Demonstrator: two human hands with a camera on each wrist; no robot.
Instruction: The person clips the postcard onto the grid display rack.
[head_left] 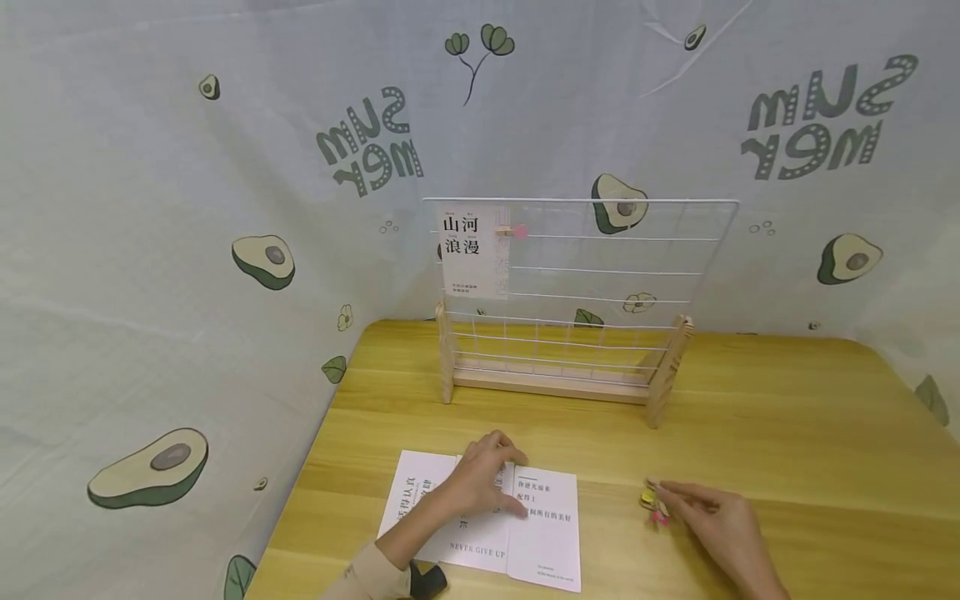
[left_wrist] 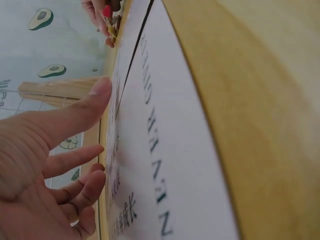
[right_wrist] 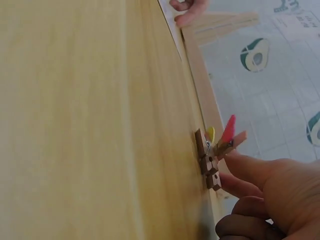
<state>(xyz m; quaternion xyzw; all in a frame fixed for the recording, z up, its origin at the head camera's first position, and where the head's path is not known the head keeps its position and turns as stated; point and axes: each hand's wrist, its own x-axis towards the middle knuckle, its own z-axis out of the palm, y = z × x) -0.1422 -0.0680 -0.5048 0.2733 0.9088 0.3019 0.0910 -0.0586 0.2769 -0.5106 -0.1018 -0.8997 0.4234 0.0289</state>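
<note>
Three printed white cards lie side by side on the wooden table, partly overlapping; the rightmost card [head_left: 547, 542] shows most fully. My left hand [head_left: 483, 479] is spread over the middle card [head_left: 472, 546], its thumb reaching to the rightmost one. In the left wrist view the fingers [left_wrist: 75, 162] are loosely bent with nothing held. On the right, several small wooden clothespins [right_wrist: 210, 162] with pink and yellow decorations lie in a small cluster. The thumb and index finger of my right hand [head_left: 716, 525] are at the cluster's edge; whether they pinch a clothespin cannot be made out.
Behind the cards stands a white wire grid rack [head_left: 600, 271] on a wooden base [head_left: 547, 385]. A printed card [head_left: 472, 271] hangs at its upper left, with a pink-decorated clothespin [head_left: 513, 232] on its right edge. An avocado-print cloth [head_left: 150, 333] surrounds the table.
</note>
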